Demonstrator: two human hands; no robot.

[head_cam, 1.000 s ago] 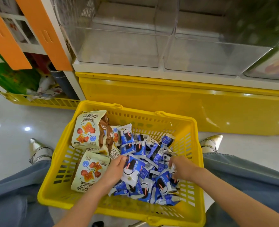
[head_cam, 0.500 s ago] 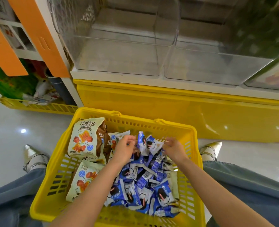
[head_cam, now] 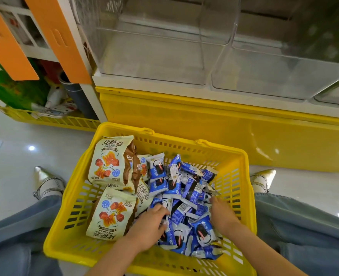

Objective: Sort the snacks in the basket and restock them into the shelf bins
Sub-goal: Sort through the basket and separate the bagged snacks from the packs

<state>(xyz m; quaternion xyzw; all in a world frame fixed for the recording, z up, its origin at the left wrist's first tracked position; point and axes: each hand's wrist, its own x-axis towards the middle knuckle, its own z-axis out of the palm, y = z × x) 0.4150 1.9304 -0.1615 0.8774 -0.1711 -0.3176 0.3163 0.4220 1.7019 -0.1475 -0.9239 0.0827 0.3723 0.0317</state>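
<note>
A yellow plastic basket (head_cam: 184, 145) stands on the floor between my knees. Its left side holds cream snack bags (head_cam: 110, 160) printed with orange rolls, one of them lying nearer me (head_cam: 112, 214). Its right side holds a heap of several small blue-and-white packets (head_cam: 186, 188). My left hand (head_cam: 146, 228) is at the near left of the heap, fingers curled over blue packets. My right hand (head_cam: 222, 214) is pushed into the heap's near right, its fingers hidden among the packets. Two clear shelf bins (head_cam: 154, 62) (head_cam: 274, 76) sit above, with nothing inside.
A yellow shelf base (head_cam: 204, 124) runs behind the basket. A second yellow basket (head_cam: 51, 120) with mixed goods sits at the left under orange panels (head_cam: 65, 40). My silver shoes (head_cam: 45, 182) (head_cam: 262, 178) and jeans flank the basket on the glossy tile floor.
Both hands have come back from the far side of the blue heap to its near side and sunk into it. The camera has tilted slightly.
</note>
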